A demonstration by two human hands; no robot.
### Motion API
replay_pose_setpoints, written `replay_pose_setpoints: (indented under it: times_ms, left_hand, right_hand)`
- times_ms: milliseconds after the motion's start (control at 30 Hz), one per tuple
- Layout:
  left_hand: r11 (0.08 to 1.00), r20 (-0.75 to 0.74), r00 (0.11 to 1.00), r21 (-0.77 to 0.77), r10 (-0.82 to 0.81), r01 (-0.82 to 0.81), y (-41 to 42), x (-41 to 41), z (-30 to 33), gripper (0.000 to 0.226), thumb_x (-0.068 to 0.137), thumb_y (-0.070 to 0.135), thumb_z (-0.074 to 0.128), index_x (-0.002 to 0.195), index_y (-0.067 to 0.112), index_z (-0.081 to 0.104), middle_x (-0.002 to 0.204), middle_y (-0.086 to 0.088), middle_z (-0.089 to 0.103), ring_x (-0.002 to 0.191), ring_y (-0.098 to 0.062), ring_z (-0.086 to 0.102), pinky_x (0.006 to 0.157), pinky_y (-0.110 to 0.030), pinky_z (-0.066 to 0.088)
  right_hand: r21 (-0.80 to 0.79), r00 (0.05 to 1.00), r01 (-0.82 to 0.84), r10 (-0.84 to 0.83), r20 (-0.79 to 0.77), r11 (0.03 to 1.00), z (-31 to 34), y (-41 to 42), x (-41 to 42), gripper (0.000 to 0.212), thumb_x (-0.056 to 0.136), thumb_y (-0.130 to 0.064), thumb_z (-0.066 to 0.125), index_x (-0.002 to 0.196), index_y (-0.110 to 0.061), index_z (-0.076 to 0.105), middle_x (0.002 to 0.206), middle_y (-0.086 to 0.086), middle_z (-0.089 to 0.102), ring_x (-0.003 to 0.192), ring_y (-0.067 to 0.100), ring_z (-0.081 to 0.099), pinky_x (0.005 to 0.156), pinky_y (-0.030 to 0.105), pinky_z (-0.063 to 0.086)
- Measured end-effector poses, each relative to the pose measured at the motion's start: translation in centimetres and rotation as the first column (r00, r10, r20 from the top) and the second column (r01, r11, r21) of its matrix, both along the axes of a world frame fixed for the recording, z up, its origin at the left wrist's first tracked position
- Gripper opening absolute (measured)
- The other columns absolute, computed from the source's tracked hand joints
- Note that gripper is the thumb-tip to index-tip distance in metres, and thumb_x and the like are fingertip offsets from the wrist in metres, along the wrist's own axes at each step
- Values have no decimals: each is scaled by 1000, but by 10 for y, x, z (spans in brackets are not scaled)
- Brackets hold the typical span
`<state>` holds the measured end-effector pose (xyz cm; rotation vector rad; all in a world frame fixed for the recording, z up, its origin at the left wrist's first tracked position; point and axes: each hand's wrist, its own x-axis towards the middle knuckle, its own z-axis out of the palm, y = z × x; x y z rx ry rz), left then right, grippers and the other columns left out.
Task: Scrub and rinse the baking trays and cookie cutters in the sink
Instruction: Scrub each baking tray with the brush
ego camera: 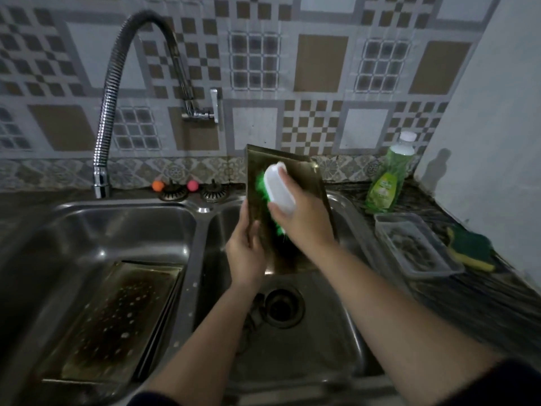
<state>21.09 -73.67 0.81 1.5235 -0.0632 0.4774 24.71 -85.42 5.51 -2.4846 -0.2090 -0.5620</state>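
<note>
Currently you hold one baking tray [304, 183] tilted up on its short edge over the right basin of the sink [345, 341], its lower end above the drain [282, 307]. Your left hand [244, 253] grips the tray's left long edge, thumb on the face, fingers wrapped behind. Your right hand [304, 218] is clamped around a white-backed scrub brush [278, 189], green bristles pressed against the tray face.

Handling notes, as judgement: the tray looks like thin sheet metal, so stiff but light, with some flex likely under brush pressure. Wet and soapy, it will probably be slippery. The rolled rim is the safest hold; keep the thumb across the face to stop it twisting. Edges and corners may be sharp, so avoid sliding your palm along them.

More trays [111, 323] lie flat in the left basin, the top one darkly stained and dotted with droplets or suds. Cookie cutters cannot be made out anywhere.

On the counter to the right: a green bottle of dish soap [386, 186], a clear plastic container [415, 247], a green and yellow sponge [471, 250]. The tap [105, 118] hangs over the left basin; no water is seen running.
</note>
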Motion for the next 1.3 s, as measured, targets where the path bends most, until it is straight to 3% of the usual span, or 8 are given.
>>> replay_pose_setpoints:
  times_ms: [133, 233, 433, 567, 767, 900, 1133, 1300]
  left_hand:
    - [997, -35, 996, -5, 80, -80, 15, 11, -3, 50, 100, 7, 43, 146, 27, 37, 139, 18, 47, 114, 25, 41, 97, -3, 35]
    - [1000, 14, 1000, 27, 10, -10, 8, -2, -6, 52, 99, 5, 44, 143, 31, 35, 134, 28, 45, 123, 18, 40, 103, -7, 33]
    - [1000, 27, 1000, -22, -11, 11, -9, -3, 2, 50, 100, 4, 42, 145, 24, 37, 139, 25, 42, 124, 20, 36, 103, -5, 30]
    - [995, -1, 995, 14, 98, -98, 6, 12, 0, 50, 100, 8, 44, 146, 25, 37, 144, 15, 43, 125, 18, 35, 100, -1, 30]
    - [989, 1, 993, 96, 115, -115, -9, -4, -10, 52, 100, 5, 43, 145, 28, 34, 124, 38, 43, 109, 30, 40, 95, 2, 32]
    - [970, 22, 989, 193, 145, -146, -25, -9, -10, 49, 100, 13, 46, 141, 38, 39, 112, 31, 54, 103, 16, 54, 89, -6, 42]
    - [772, 304, 946, 571, 116, -278, -53, -26, -10, 53, 95, 10, 55, 144, 26, 42, 115, 2, 66, 80, -10, 65, 65, -19, 54]
    - [634, 319, 947, 725, 39, -270, -60, -31, -14, 54, 93, 16, 56, 144, 29, 41, 140, 2, 53, 82, -23, 71, 53, -34, 57]
  right_hand:
    - [26, 994, -103, 102, 29, 994, -44, 2, -49, 77, 89, -49, 56, 150, -48, 8, 107, 2, 61, 92, 13, 60, 76, 24, 51]
    - [44, 1000, 31, -31, 3, 999, -28, -22, -22, 72, 91, -47, 56, 150, -44, 16, 114, 6, 60, 91, 13, 57, 65, 16, 43]
    - [6, 985, 135, -134, -110, 991, 18, -56, 30, 69, 93, -43, 55, 151, -39, 18, 129, 14, 56, 113, 31, 56, 88, 34, 45]
    - [-74, 993, 63, -70, -94, 995, -42, -47, -18, 72, 90, -47, 56, 150, -43, 16, 120, 16, 60, 101, 31, 60, 79, 39, 52]
    - [150, 994, 102, -96, -44, 983, -24, -59, -12, 72, 92, -42, 58, 150, -42, 17, 130, 12, 56, 110, 27, 57, 79, 32, 46]
    - [381, 989, 144, -121, -82, 913, 26, -58, 5, 71, 95, -41, 54, 153, -35, 13, 151, 4, 38, 130, 26, 43, 94, 27, 39]
    - [609, 974, 218, -134, -181, 763, 45, -37, 7, 96, 79, -61, 65, 153, -36, 9, 153, 5, 33, 136, 26, 37, 99, 31, 38]
    - [681, 963, 268, -166, -213, 682, 36, -42, -3, 102, 78, -40, 75, 153, -35, 7, 151, 6, 37, 133, 25, 42, 85, 21, 32]
